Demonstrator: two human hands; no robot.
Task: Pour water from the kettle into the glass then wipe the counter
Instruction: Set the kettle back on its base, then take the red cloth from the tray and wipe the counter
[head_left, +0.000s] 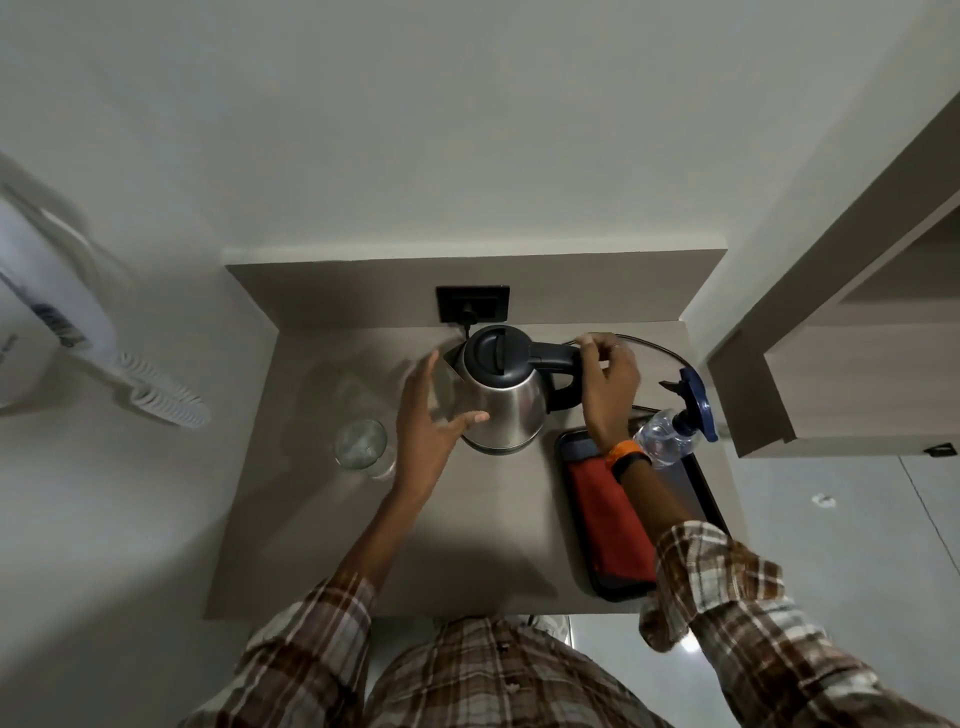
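Observation:
A steel kettle (506, 408) with a black lid and handle stands upright at the back middle of the counter (467, 545), plugged into a black wall socket (472, 304). My right hand (608, 387) curls around the rear of the kettle's handle. My left hand (428, 421) is spread open beside the kettle's left flank, with the thumb tip touching the steel body. A clear glass (361, 449) stands upright on the counter just left of my left wrist. A folded red cloth (608, 525) lies in a black tray (701, 493) at the right.
A clear spray bottle with a blue trigger head (675, 426) lies at the tray's far end, behind my right wrist. The kettle's cord (654, 347) runs along the back right. A white wall-mounted device with a coiled cord (57, 312) hangs at the left. A cabinet (831, 364) juts out on the right.

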